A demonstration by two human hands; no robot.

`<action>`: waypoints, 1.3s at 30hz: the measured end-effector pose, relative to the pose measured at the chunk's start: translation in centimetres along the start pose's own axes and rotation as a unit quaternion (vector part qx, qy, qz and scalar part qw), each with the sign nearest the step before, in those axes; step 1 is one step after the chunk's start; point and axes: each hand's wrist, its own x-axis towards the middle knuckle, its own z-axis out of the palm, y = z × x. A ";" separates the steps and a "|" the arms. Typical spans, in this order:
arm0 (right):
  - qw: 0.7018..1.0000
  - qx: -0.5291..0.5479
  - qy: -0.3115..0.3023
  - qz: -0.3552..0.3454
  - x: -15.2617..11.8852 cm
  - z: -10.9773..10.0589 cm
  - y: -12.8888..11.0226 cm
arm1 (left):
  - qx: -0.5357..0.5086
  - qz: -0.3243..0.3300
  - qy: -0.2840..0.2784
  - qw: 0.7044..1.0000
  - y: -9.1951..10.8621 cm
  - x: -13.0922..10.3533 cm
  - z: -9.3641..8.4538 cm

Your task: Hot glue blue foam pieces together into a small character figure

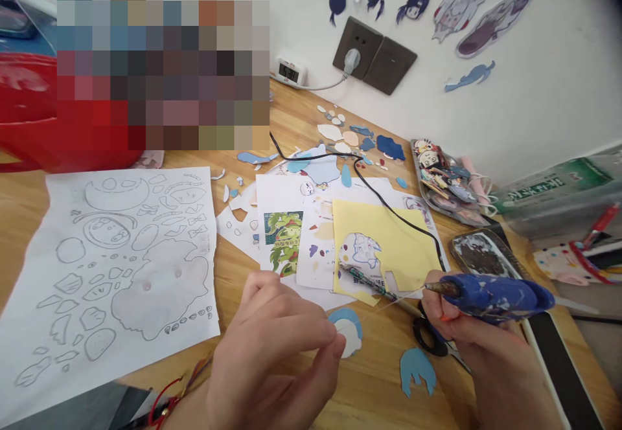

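Observation:
My left hand (279,346) is closed, with thumb and forefinger pinched on the edge of a small rounded paper cutout (350,336) in blue and white. In my right hand (490,352) is a blue hot glue gun (495,297), its stained nozzle pointing left. A thin glue strand stretches from the nozzle towards the cutout. Below and to the right, a light-blue paper piece (418,370) with a notched lower edge lies on the wooden table. Black-handled scissors (430,338) lie partly hidden behind my right hand, beside a patterned pen (367,280).
A sheet of pencil drawings (140,255) lies left. Yellow paper (408,232) and printed sheets lie centrally, with a black cord (383,200) across them. Scattered cutouts (350,135) lie behind. A tray of paper figures (444,181) stands right, near a wall socket (357,45).

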 end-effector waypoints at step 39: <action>0.997 0.038 -0.029 -0.056 0.5 0.1 -0.5 | -0.079 -0.032 0.032 0.996 0.0 -1.2 0.5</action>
